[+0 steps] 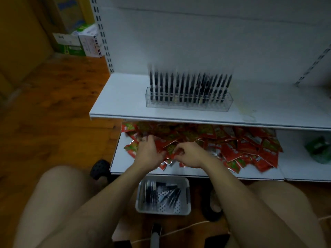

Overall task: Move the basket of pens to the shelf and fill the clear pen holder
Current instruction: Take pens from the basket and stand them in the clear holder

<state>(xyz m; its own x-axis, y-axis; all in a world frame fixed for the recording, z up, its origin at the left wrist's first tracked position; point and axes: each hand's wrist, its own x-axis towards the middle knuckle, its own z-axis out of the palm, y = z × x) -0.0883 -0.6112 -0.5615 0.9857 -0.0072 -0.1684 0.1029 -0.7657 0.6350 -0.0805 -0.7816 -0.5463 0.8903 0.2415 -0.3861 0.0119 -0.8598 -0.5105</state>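
Knees: two bare knees are seen at the lower left and lower right, nearest the camera, with the forearms reaching forward between them.
Writing: white lettering is seen on the red packets (231, 149) and print on the cardboard boxes (78, 42) at the upper left, but none of it can be read through the blur.
Left hand: the left hand (148, 153) is laid on the packet pile on the lower shelf (118, 158), fingers curled down; whether a packet is pinched cannot be told.
Right hand: the right hand (191, 155) is placed just beside the left, fingertips closed on the edge of a red packet.
Basket: the white perforated basket (186, 196) is set on the floor below the lower shelf, under the forearms and well apart from both hands; dark pens (161, 193) are lying in it.
Pen holder: the clear pen holder (227, 102) is stood on the upper shelf (125, 97), above and beyond the hands, with a row of dark upright pens held in it.
Surface: white metal shelving with slotted uprights is shown.
Room: a wooden floor (59, 104) is seen at the left, dark sandals by the basket, a green packet (318, 149) at the far right; lighting is dim.
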